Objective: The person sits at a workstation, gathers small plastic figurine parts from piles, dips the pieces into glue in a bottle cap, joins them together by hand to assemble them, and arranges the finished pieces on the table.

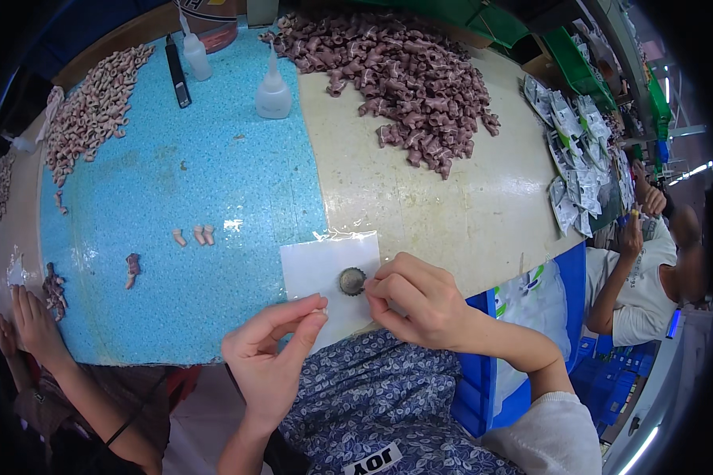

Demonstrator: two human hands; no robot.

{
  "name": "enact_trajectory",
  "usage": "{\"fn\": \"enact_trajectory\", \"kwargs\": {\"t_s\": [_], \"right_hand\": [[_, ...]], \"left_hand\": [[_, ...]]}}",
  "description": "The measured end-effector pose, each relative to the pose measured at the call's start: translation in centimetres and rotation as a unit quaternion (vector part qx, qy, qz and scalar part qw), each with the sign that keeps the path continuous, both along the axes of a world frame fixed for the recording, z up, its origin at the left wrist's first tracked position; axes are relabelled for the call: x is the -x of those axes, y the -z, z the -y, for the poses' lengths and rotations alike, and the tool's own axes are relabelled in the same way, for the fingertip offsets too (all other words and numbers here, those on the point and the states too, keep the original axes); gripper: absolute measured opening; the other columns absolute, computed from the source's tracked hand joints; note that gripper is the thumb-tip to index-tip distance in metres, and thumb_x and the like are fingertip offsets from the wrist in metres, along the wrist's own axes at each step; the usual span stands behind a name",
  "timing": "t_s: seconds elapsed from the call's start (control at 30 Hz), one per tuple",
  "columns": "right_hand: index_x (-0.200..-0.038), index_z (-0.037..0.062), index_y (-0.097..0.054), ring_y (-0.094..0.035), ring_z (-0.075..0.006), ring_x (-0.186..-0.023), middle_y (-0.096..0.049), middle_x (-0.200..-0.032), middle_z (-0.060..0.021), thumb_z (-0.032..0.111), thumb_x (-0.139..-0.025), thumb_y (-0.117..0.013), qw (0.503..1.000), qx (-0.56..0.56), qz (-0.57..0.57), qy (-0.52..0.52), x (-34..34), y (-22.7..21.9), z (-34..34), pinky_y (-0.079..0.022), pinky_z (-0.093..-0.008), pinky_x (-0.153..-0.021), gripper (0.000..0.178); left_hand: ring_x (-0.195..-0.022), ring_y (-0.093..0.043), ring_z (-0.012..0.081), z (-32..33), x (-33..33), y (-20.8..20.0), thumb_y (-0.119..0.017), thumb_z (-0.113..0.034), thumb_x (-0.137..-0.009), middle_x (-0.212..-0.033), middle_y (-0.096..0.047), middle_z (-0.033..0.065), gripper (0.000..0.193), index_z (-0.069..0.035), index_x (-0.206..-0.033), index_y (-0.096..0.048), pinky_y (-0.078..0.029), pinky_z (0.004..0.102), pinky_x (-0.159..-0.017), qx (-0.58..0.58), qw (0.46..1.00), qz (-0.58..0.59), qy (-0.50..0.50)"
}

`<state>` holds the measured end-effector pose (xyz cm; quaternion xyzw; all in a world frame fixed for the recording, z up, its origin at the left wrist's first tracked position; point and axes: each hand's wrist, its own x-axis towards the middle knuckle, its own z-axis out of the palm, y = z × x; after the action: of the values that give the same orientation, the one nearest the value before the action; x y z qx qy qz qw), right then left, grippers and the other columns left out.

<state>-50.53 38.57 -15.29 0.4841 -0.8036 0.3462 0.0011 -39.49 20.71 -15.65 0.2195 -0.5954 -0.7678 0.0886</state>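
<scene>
A small crimped metal bottle cap lies on a white sheet at the table's front edge, its hollow side up. My right hand is closed, thumb and fingertips pinched together at the cap's right rim. Whatever those fingertips hold is too small to name. Left of the cap, my left hand pinches a tiny pale piece between thumb and forefinger, mostly hidden by the fingers. Beyond it on the blue mat lie several small pink pieces and a brownish figure part.
A heap of dull purple molded parts covers the far middle; pale pink parts are piled far left. Glue bottles and a black cutter stand or lie at the back. Silver bags lie right. Another person's hand rests left.
</scene>
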Motion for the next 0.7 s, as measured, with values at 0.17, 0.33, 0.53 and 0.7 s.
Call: {"fn": "enact_trajectory", "kwargs": {"t_s": [0.17, 0.33, 0.53, 0.7], "right_hand": [[-0.081, 0.001, -0.057, -0.061, -0.0229, -0.065, -0.059, -0.08, -0.0093, -0.008, -0.069, -0.071, 0.999, -0.022, -0.025, -0.011, 0.2, -0.6, 0.3, -0.049, -0.0315, -0.052, 0.02], [-0.08, 0.0007, -0.058, -0.06, -0.0228, -0.062, -0.059, -0.079, -0.0095, -0.009, -0.068, -0.072, 0.998, -0.034, -0.036, -0.023, 0.3, -1.3, 0.5, -0.049, -0.0312, -0.051, 0.021], [-0.083, -0.0022, -0.061, -0.061, -0.0147, -0.064, -0.065, -0.08, -0.0112, -0.01, -0.074, -0.072, 0.974, 0.021, 0.209, 0.087, -0.6, -3.4, -0.1, -0.047, -0.025, -0.053, 0.015], [-0.086, -0.0052, -0.062, -0.055, -0.0042, -0.057, -0.064, -0.075, -0.006, -0.007, -0.081, -0.07, 0.927, 0.18, 0.31, 0.106, -1.1, -3.5, 0.0, -0.042, -0.0197, -0.05, 0.009]], "left_hand": [[-0.081, -0.067, 0.0109, -0.1, 0.0, 0.1, -0.068, 0.008, -0.085, -0.096, -0.072, 0.0131, 0.016, 0.006, -0.101, -0.07, -0.052, 0.0199, -0.071, 0.044, 0.999, -0.007, 0.015], [-0.085, -0.068, 0.0142, -0.2, -0.1, 0.6, -0.069, 0.014, -0.081, -0.099, -0.069, 0.0135, 0.019, 0.007, -0.098, -0.07, -0.055, 0.0222, -0.074, 0.115, 0.992, -0.047, 0.014], [-0.089, -0.069, 0.0164, -1.3, 0.2, 0.5, -0.072, 0.012, -0.079, -0.099, -0.069, 0.0152, 0.019, 0.006, -0.097, -0.07, -0.057, 0.0252, -0.077, 0.053, 0.997, -0.063, -0.006], [-0.091, -0.069, 0.0179, -2.0, 0.3, 0.3, -0.07, 0.013, -0.081, -0.099, -0.069, 0.0176, 0.016, 0.008, -0.096, -0.068, -0.057, 0.0273, -0.079, -0.029, 0.997, -0.069, 0.001]]}}
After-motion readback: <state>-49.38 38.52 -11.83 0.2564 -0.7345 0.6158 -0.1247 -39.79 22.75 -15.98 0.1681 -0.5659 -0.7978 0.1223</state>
